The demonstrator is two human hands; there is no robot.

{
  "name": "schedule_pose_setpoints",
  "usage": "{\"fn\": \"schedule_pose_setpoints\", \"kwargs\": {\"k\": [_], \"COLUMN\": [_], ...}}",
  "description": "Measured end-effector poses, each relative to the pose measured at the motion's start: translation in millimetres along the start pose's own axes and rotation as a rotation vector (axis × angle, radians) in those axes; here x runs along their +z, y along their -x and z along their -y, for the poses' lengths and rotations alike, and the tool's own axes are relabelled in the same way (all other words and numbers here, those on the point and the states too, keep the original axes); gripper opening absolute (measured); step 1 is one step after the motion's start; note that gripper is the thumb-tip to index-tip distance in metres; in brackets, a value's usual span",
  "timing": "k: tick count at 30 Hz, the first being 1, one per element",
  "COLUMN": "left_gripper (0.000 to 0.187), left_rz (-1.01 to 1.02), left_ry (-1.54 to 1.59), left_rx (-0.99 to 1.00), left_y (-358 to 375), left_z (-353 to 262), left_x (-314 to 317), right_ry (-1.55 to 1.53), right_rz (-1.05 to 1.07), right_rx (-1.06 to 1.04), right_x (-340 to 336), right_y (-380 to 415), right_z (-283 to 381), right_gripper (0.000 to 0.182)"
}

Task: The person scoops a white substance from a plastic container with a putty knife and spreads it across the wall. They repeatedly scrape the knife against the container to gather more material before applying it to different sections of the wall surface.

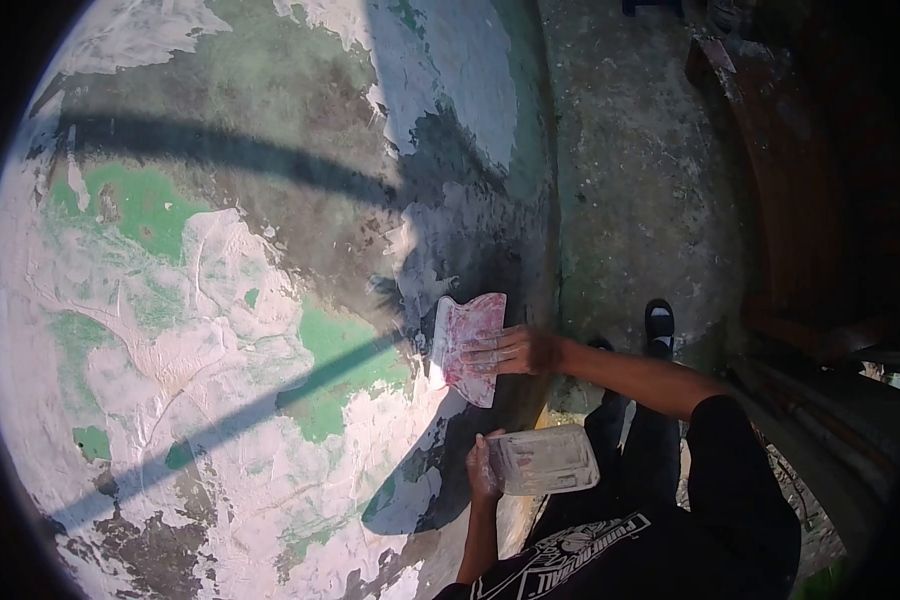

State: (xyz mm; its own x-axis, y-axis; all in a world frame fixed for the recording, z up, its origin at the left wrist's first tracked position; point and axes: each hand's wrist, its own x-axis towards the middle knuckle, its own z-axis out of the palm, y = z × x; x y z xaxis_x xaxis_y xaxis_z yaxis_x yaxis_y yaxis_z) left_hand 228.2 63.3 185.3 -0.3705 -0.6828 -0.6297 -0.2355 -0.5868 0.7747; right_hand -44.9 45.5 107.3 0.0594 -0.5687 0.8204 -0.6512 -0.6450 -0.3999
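The right hand [515,352] presses a wide scraper [467,345] flat against the wall [220,330], near the wall's right edge where it meets the floor [640,200]. Its fingers lie spread over the scraper's back, thumb on the upper side; the blade's left edge touches the plaster, and the face is smeared with pinkish-white filler, so the tool's own colour is hard to make out. The left hand [483,468] is lower, just off the wall, closed around the left end of a pale flat tray [545,460]; only the thumb and knuckles show, the fingers hidden beneath. Whether the tray holds filler cannot be told through the glare.

The wall is patchy: fresh pale plaster, green paint and bare dark render, crossed by two long shadows. The person's own shadow darkens the part around the scraper, blurring the surface there. A black sleeve and trousers fill the lower right, with one sandalled foot [659,322] on the floor; the other foot is hidden. The far right is dark and cut off by the lens rim.
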Motion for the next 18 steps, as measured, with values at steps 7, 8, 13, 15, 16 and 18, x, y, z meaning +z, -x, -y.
{"fn": "schedule_pose_setpoints", "kwargs": {"k": [7, 8, 13, 15, 16, 18], "left_gripper": [0.049, 0.049, 0.048, 0.048, 0.048, 0.054], "left_rz": [-0.096, -0.094, -0.084, -0.087, -0.089, -0.104], "left_ry": [0.029, 0.037, 0.019, 0.025, 0.031, 0.004], "left_rx": [-0.019, -0.016, -0.001, -0.012, -0.025, -0.039], "left_y": [1, 1, -1, 0, 0, 0], "left_z": [-7, -8, -13, -10, -8, -5], "left_x": [12, 12, 15, 12, 9, 2], "right_ry": [-0.441, -0.438, -1.313, -1.46, -1.465, -1.124], "right_rz": [-0.539, -0.532, -0.886, -0.925, -0.93, -0.822], "right_rx": [0.809, 0.805, 1.144, 1.171, 1.172, 1.223], "right_x": [-41, -41, 0, 22, 31, 43], "right_y": [-53, -62, -73, -74, -76, -80], "right_z": [45, 45, 38, 33, 30, 21], "right_gripper": [0.029, 0.029, 0.024, 0.021, 0.021, 0.018]}}
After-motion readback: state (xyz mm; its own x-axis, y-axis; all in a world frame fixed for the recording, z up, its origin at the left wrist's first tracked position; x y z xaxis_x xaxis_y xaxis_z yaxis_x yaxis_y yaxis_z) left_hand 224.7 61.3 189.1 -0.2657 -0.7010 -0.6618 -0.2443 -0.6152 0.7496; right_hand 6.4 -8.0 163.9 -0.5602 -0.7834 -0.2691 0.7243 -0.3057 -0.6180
